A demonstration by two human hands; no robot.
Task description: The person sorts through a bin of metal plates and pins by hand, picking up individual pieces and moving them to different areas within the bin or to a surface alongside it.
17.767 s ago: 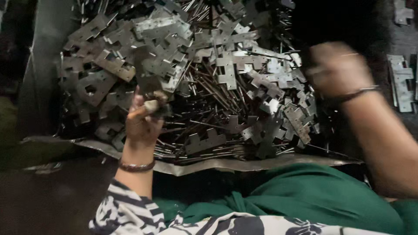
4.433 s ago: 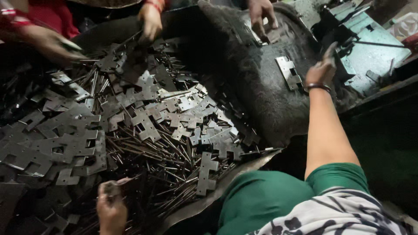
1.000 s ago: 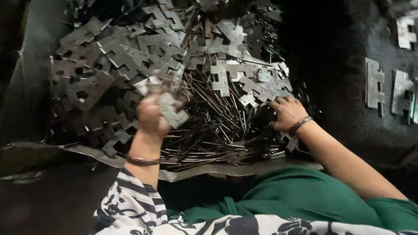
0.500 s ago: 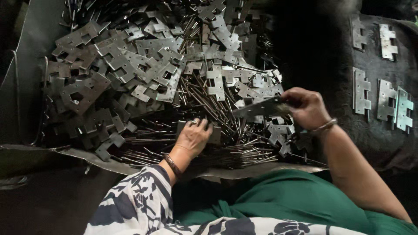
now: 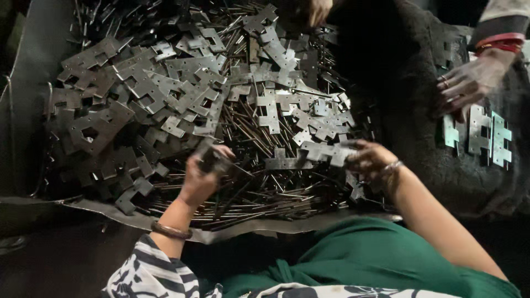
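Grey steel plates (image 5: 165, 94), green garment (image 5: 359, 259) (sleeve (image 5: 143, 276) striped black-and-white).

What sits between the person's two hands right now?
In the head view, thin metal pins and notched plates fill the stretch between left hand and right hand.

You are in a small metal-parts workshop. A big heap of stamped steel hinge plates (image 5: 165, 94) and thin metal pins (image 5: 259, 193) fills a dented sheet-metal tray (image 5: 165, 221). Beside it, finished hinges (image 5: 477, 135) lie in a row on dark, grimy cloth (image 5: 397, 83), where another worker's hand (image 5: 466, 83) reaches in.
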